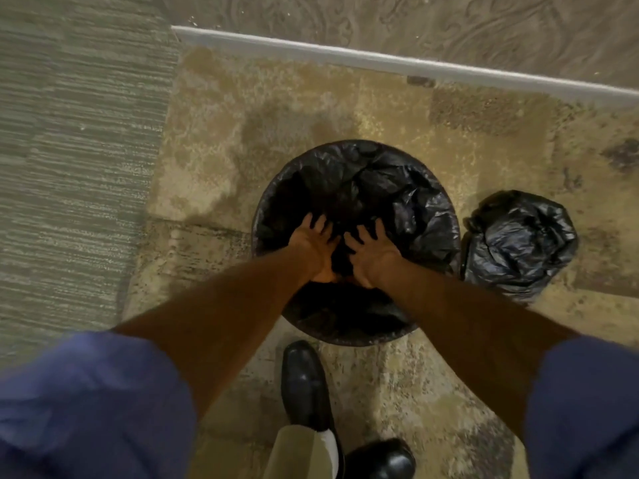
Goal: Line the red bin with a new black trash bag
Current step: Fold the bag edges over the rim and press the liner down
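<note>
Both hands, left [313, 245] and right [371, 252], press open-palmed into the thin, slippery black trash bag [408, 205], probably best gripped at its rim.

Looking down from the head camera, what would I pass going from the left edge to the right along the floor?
Grey-green carpet → patterned tan rug → bin lined with a black bag, both hands spread inside it, left hand before right hand → bundled black trash bag on the rug.
</note>
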